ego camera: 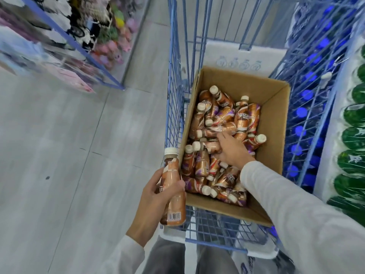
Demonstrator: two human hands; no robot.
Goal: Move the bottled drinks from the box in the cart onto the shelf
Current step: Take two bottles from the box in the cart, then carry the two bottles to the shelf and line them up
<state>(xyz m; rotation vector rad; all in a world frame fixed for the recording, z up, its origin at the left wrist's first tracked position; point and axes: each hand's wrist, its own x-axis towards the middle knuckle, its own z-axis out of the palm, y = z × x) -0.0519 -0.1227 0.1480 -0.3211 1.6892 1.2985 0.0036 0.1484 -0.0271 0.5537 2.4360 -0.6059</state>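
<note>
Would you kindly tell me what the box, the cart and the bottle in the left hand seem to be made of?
The box looks like plain brown cardboard, matte, with creased flaps. The cart appears to be blue-coated metal wire grid. The bottle seems plastic, judging by its glossy printed sleeve and pale cap.

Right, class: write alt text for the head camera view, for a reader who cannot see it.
A person's left hand holds a brown bottle upright beside a blue wire cart, while the right hand reaches into a cardboard box of jumbled matching bottles in the cart. Stocked shelves line both sides.
</note>
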